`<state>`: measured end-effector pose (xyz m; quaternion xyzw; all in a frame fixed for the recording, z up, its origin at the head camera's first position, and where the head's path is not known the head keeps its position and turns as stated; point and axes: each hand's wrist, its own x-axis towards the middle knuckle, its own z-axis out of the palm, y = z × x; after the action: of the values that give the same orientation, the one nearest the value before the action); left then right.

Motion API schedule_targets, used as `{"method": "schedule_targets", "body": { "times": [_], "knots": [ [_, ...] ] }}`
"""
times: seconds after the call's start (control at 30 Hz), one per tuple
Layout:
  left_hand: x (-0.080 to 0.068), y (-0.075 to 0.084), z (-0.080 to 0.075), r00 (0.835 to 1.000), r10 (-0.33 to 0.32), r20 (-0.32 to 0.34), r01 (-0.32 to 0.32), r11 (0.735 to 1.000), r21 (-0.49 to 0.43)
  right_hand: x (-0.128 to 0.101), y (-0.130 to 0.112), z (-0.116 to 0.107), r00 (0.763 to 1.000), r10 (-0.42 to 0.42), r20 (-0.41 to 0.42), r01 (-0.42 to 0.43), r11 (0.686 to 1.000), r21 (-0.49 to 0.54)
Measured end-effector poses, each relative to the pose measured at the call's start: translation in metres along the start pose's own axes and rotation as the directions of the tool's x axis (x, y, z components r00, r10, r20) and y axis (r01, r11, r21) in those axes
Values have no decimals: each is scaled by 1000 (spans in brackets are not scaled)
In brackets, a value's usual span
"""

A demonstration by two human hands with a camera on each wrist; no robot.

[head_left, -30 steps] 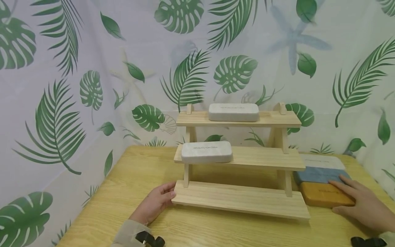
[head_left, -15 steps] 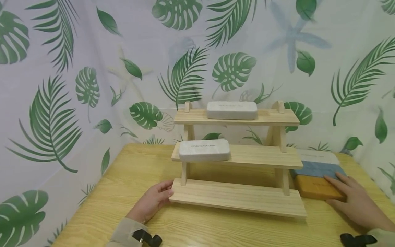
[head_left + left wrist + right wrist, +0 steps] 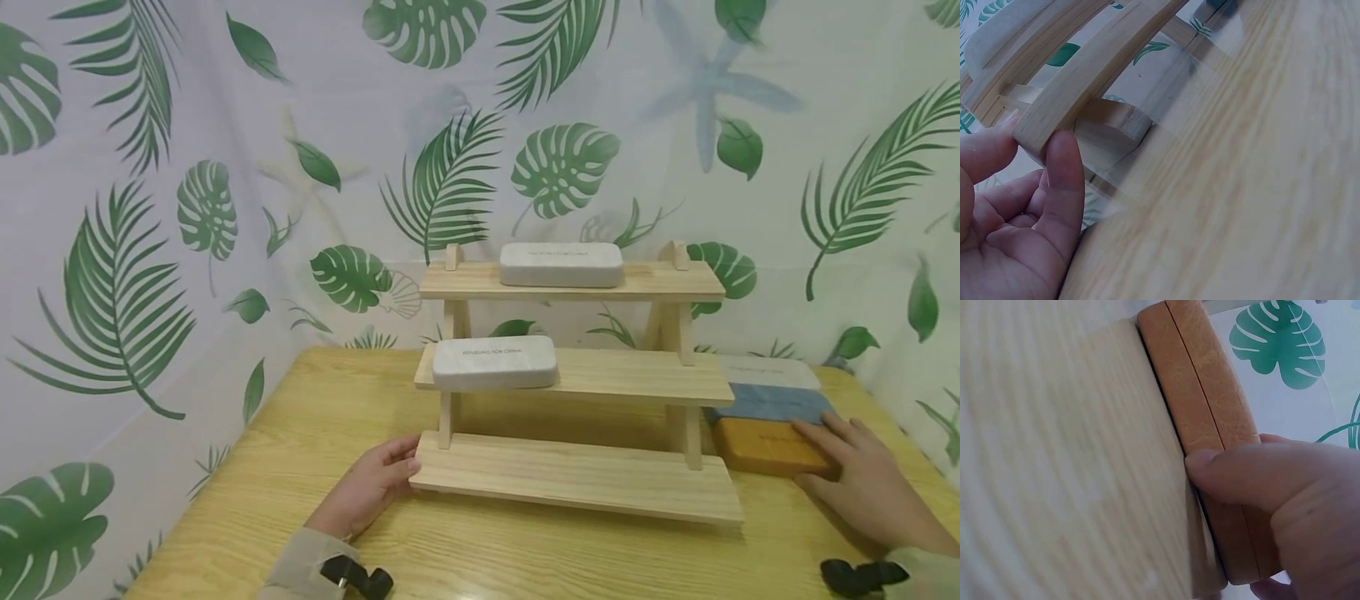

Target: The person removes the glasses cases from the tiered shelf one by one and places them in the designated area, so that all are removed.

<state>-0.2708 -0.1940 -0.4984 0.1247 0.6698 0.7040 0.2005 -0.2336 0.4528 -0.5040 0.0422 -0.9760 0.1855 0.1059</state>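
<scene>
Orange case (image 3: 767, 446) lies flat on the counter (image 3: 315, 433) at the lower right of the head view, just to the right of the wooden rack (image 3: 573, 379) and touching a blue case (image 3: 772, 403) behind it, with a pale case (image 3: 767, 372) further back. The right hand (image 3: 862, 487) rests on its near right end: fingers lie over the lid, and in the wrist view the thumb (image 3: 1235, 472) presses against the long side by the seam, so the hand is partly closed around the case, which sits flat on the counter. The left hand (image 3: 371, 492) touches the left end of the rack's bottom shelf, thumb (image 3: 1066, 175) and a fingertip pinching the board's end.

The case looks like a hard, hinged shell with a textured leather-like skin, so it should be light, stiff and not slippery. Holding it across its width, thumb on one long side and fingers on the other, seems soundest, since that also keeps the lid closed. Two grey cases (image 3: 495, 362) sit on the upper shelves.
</scene>
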Motion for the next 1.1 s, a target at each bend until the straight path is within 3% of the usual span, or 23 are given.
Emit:
{"method": "schedule_targets", "body": {
  "times": [0.2, 0.53, 0.83, 1.1],
  "knots": [
    [-1, 1, 1, 1000, 3, 0, -3, 1000, -2, 2, -12, -7, 1000, 11, -7, -11, 1000, 15],
    [-1, 0, 2, 1000, 10, 6, -10, 1000, -3, 7, -29, -17, 977, -178, -115, 170, 982, -76],
    [0, 0, 0, 1000, 5, 7, -5, 1000, -5, 8, -64, -35, 976, -175, -133, 170, 984, -45],
    [1, 0, 1, 1000, 18, 18, -18, 1000, -2, 7, -92, -52, 941, -263, -212, 255, 965, -63]
  ]
}}
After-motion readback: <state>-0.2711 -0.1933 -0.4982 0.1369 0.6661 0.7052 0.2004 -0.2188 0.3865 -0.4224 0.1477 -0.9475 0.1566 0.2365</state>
